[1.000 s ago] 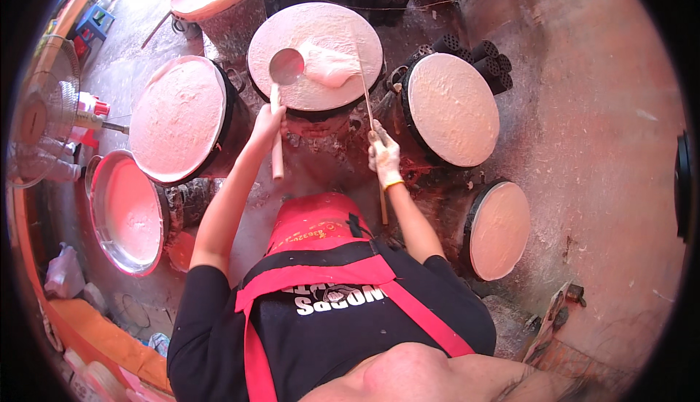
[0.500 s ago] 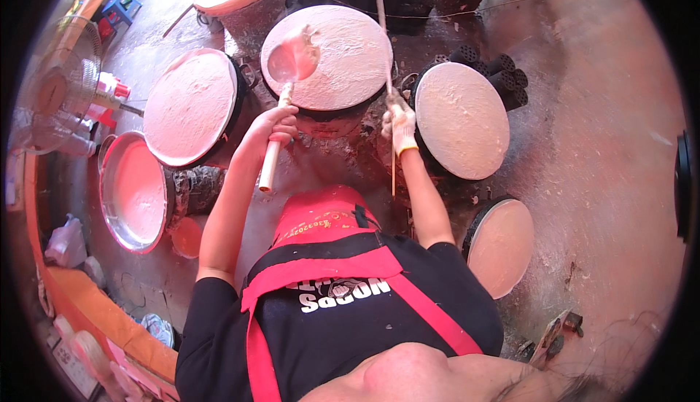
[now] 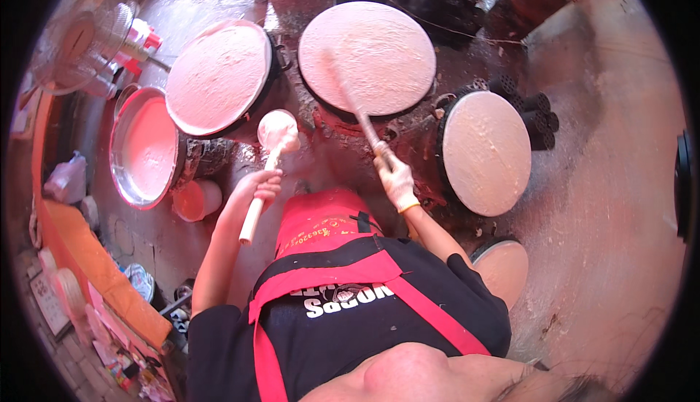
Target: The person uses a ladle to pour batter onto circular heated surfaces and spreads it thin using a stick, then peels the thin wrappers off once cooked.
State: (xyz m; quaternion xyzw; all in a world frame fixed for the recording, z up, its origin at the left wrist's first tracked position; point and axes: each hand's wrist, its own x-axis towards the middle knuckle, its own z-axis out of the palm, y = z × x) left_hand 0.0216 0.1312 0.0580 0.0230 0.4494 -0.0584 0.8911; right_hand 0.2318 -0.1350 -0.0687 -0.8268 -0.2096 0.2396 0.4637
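My bare left hand (image 3: 264, 185) is wrapped round the pale handle of a ladle (image 3: 278, 134), whose batter-smeared bowl hangs between the griddles. In a whitish glove, my right hand (image 3: 396, 182) grips a long thin wooden stick (image 3: 359, 112). Its blurred far end slants up and left over the middle round griddle (image 3: 397, 48), which is coated in pale batter; I cannot tell whether it touches. A left griddle (image 3: 219, 74) and a right griddle (image 3: 487, 153) carry similar pale layers. The metal basin (image 3: 146, 150) at the left holds liquid batter.
Another coated round (image 3: 503, 271) lies low at the right, partly behind my arm. Black perforated cylinders (image 3: 539, 118) stand beyond the right griddle. A fan (image 3: 80, 41) stands far left, above an orange ledge (image 3: 102, 271). An orange-pink bucket (image 3: 193, 200) sits beside the basin.
The ladle has come back from over the middle griddle toward my body. The stick, upright by that griddle's right edge before, now leans left across it. The whole view has shifted.
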